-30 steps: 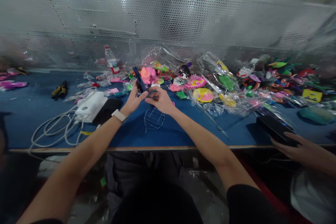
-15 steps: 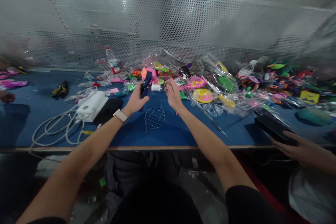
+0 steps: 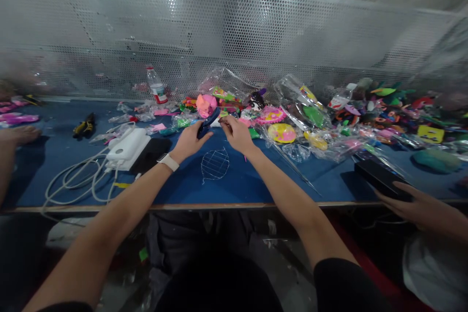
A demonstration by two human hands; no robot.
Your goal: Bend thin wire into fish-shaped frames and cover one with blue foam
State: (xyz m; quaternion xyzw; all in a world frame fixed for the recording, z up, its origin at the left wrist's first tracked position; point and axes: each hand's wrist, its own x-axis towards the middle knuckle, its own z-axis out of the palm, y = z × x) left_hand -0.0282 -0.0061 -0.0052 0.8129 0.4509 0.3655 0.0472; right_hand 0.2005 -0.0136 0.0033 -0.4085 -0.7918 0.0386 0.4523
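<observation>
My left hand [image 3: 190,139], with a white watch band on the wrist, is closed around a dark blue hand tool [image 3: 209,123]; its exact kind is unclear. The tool tilts up to the right. Beside its tip, my right hand [image 3: 237,134] has its fingers pinched together. Whatever lies between those fingertips is too small to make out. Just below both hands, a leaf-shaped frame of thin silvery wire [image 3: 215,164] with crossing wires inside lies flat on the blue table [image 3: 234,190]. A small white object [image 3: 215,123] is partly hidden behind the hands.
A white power adapter [image 3: 127,148] with coiled cables and black-and-yellow pliers [image 3: 85,126] lie left. Colourful foam pieces [image 3: 281,133] and plastic bags line the back, before a perforated metal screen [image 3: 256,34]. Thin rods [image 3: 296,168] lie right. Other people's hands [image 3: 420,204] reach in from both sides.
The blue tool has swung from nearly upright to leaning right, towards my right hand. My right hand has shifted slightly left and lower. Another person's arm has come further in at the left.
</observation>
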